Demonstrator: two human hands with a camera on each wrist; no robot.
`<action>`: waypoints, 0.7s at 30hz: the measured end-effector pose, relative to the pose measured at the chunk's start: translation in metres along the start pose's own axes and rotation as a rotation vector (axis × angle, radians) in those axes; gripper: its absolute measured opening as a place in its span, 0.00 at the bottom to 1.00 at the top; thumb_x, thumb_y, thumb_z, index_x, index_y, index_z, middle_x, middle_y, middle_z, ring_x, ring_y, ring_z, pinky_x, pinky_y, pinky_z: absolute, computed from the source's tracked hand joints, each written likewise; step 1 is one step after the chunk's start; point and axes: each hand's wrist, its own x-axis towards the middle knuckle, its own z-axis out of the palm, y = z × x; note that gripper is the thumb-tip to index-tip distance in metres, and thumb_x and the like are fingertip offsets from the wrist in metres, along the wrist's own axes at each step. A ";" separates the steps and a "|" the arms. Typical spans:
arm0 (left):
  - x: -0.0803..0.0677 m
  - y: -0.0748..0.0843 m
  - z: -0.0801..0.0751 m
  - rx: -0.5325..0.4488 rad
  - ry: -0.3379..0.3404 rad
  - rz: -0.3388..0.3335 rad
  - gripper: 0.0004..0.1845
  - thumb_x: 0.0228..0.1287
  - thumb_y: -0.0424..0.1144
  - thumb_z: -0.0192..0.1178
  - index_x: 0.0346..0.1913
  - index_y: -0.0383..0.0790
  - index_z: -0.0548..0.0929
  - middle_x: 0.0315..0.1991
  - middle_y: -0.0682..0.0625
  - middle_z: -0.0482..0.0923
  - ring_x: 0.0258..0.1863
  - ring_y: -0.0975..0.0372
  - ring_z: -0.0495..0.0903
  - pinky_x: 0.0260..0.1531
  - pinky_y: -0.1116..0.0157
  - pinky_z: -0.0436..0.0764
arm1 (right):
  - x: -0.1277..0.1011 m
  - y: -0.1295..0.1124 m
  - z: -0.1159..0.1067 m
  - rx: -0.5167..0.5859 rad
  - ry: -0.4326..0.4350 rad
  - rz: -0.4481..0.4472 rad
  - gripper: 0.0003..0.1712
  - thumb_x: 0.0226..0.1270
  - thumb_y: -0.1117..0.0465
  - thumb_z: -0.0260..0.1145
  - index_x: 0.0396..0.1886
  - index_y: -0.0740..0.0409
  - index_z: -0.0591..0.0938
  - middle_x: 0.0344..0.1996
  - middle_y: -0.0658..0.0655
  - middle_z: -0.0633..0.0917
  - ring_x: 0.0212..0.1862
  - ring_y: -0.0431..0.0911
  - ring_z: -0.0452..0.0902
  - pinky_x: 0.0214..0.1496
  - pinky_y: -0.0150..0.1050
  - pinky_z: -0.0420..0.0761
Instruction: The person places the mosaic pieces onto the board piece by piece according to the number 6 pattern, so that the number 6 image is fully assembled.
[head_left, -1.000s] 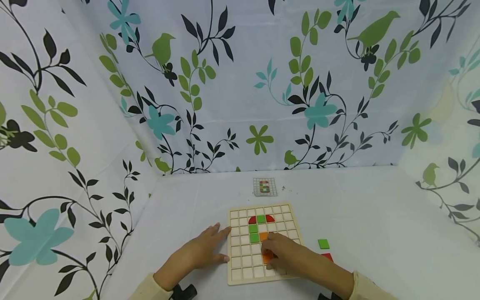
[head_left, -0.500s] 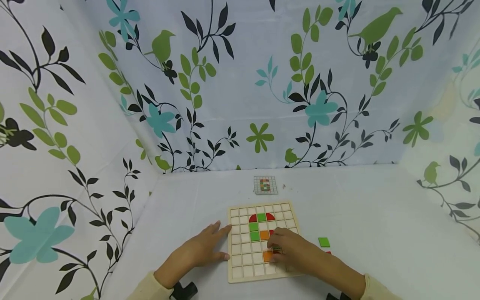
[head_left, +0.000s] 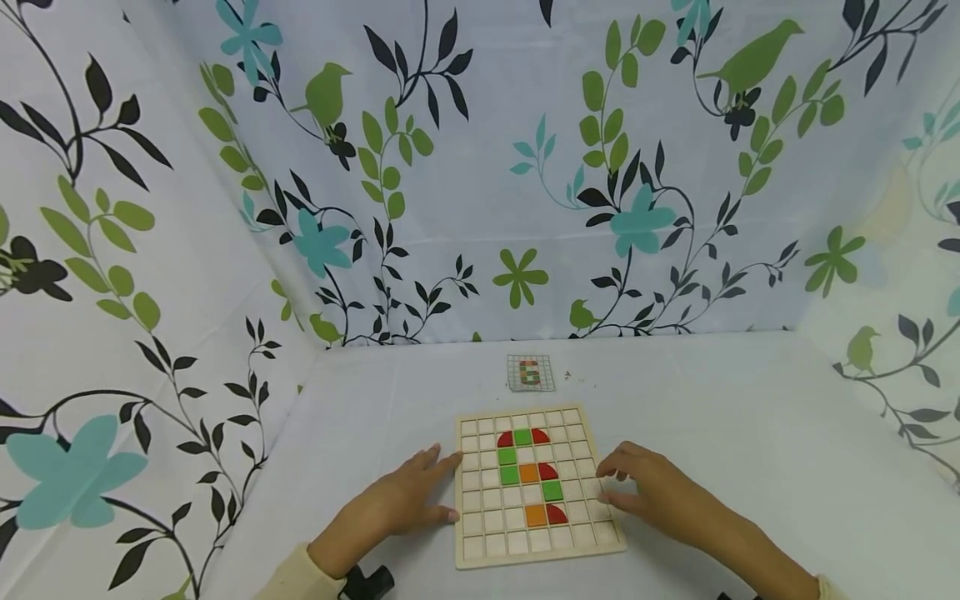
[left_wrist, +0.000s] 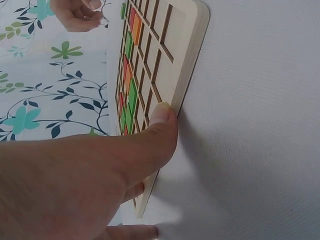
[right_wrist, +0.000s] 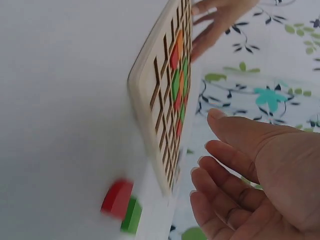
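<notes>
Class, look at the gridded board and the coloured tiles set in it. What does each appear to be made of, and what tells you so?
Gridded board: probably pale, unpainted wood or plywood with a matt finish; the left wrist view shows a light, layered-looking edge.

Coloured tiles: flat solid red, green and orange with a slight sheen, perhaps painted wood or plastic; the pictures cannot settle which.

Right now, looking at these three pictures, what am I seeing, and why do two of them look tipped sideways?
No machine here: a person works with bare hands. The wide picture comes from a camera on the head; the tipped ones come from cameras strapped to each wrist. On the white table lies a square wooden grid board with green, orange and red tiles in it. A small pattern card lies beyond it. The left hand rests open against the board's left edge. The right hand is open at the right edge, holding nothing. A loose red tile and green tile lie beside the board.
</notes>
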 end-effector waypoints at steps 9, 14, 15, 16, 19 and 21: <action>0.000 0.000 0.001 0.003 -0.009 -0.009 0.46 0.58 0.60 0.69 0.77 0.51 0.65 0.76 0.38 0.57 0.73 0.43 0.57 0.61 0.39 0.68 | -0.033 0.029 -0.016 0.124 0.008 0.141 0.19 0.62 0.47 0.74 0.49 0.44 0.82 0.45 0.40 0.81 0.46 0.42 0.77 0.48 0.39 0.81; 0.001 -0.001 0.001 0.009 0.001 -0.002 0.45 0.58 0.59 0.69 0.77 0.50 0.65 0.75 0.38 0.57 0.73 0.43 0.58 0.60 0.39 0.68 | -0.048 0.042 -0.009 0.101 0.072 0.099 0.19 0.62 0.47 0.74 0.49 0.46 0.82 0.45 0.39 0.82 0.46 0.38 0.77 0.48 0.36 0.81; 0.001 -0.001 0.002 0.007 0.003 -0.002 0.45 0.58 0.59 0.70 0.77 0.50 0.65 0.75 0.38 0.57 0.73 0.43 0.58 0.60 0.39 0.68 | -0.051 0.045 -0.007 0.088 0.094 0.069 0.19 0.61 0.48 0.75 0.49 0.46 0.82 0.45 0.39 0.83 0.45 0.38 0.77 0.48 0.36 0.81; 0.001 -0.002 0.002 0.003 0.004 -0.003 0.45 0.58 0.59 0.70 0.77 0.50 0.65 0.75 0.38 0.57 0.73 0.43 0.58 0.60 0.39 0.68 | -0.052 0.048 -0.004 0.075 0.107 0.051 0.19 0.61 0.48 0.76 0.49 0.46 0.82 0.45 0.39 0.83 0.45 0.37 0.77 0.48 0.35 0.81; 0.000 -0.002 0.003 -0.010 0.007 -0.005 0.45 0.58 0.58 0.70 0.77 0.50 0.65 0.76 0.38 0.57 0.73 0.43 0.57 0.60 0.38 0.68 | -0.056 0.054 0.002 0.053 0.137 0.006 0.21 0.59 0.49 0.77 0.49 0.46 0.82 0.45 0.39 0.82 0.45 0.37 0.77 0.49 0.33 0.80; -0.001 -0.002 0.002 -0.011 0.007 -0.006 0.45 0.58 0.58 0.70 0.77 0.51 0.65 0.76 0.39 0.57 0.73 0.43 0.57 0.60 0.38 0.68 | -0.057 0.056 0.006 0.048 0.158 -0.024 0.21 0.58 0.49 0.78 0.49 0.46 0.82 0.45 0.39 0.82 0.45 0.37 0.77 0.49 0.32 0.80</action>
